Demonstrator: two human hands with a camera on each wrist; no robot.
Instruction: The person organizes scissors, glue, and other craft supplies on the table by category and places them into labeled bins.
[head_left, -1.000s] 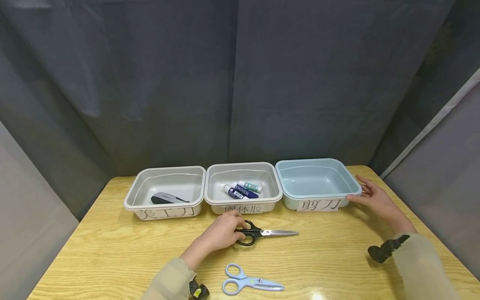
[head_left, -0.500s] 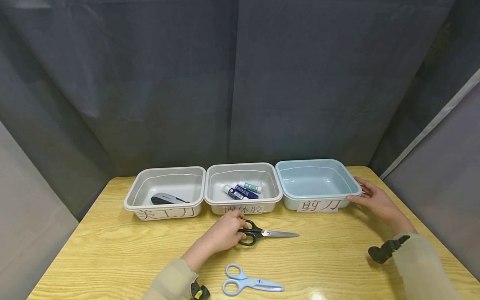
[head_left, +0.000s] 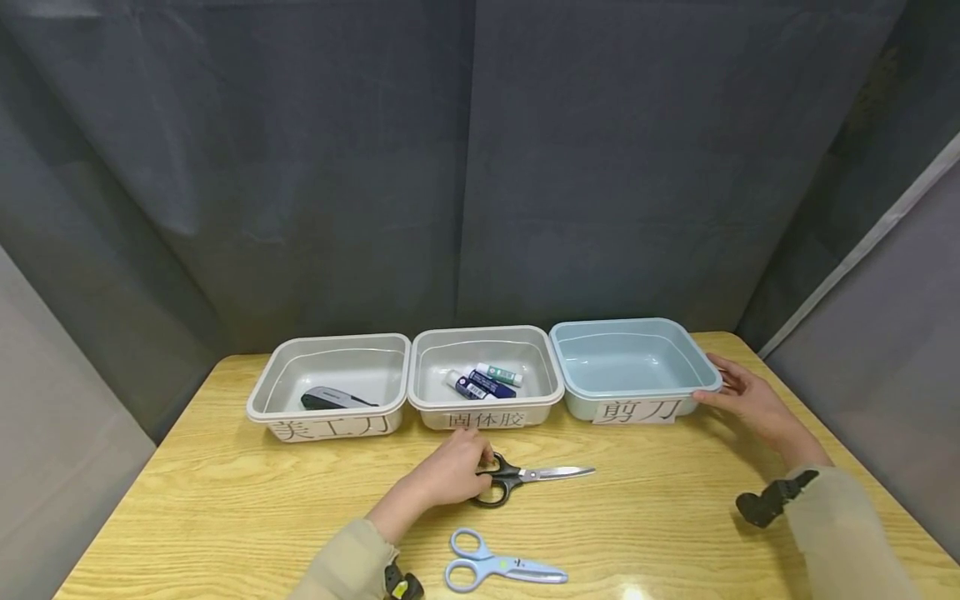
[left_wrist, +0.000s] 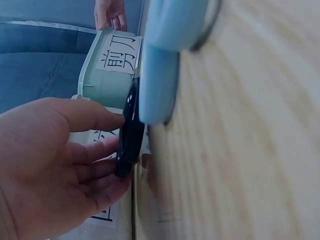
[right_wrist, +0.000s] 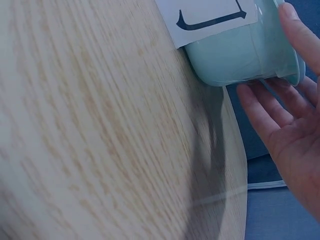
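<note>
My left hand (head_left: pixel 452 468) pinches the handle loops of black-handled scissors (head_left: pixel 508 478) at the middle of the table. Their silver blades point right. In the left wrist view the thumb is on one side of the black handle (left_wrist: pixel 131 130) and the fingers are on the other, close by the tabletop. Light blue scissors (head_left: pixel 501 567) lie nearer the front edge, blades also to the right. At the back right, my right hand (head_left: pixel 750 407) holds the corner of a light blue bin (head_left: pixel 632 392), thumb at the front rim and fingers along its side.
Two grey bins stand left of the blue one in a row. The left bin (head_left: pixel 258 400) holds a dark-and-grey utility knife (head_left: pixel 333 397); the middle bin (head_left: pixel 427 400) holds several glue sticks (head_left: pixel 491 382). Paper labels mark the fronts. Dark curtains (head_left: pixel 465 167) hang behind the table.
The black scissors' handles have shifted slightly toward the front with my left hand, so the blades now angle a little away. My right hand stays at the blue bin.
</note>
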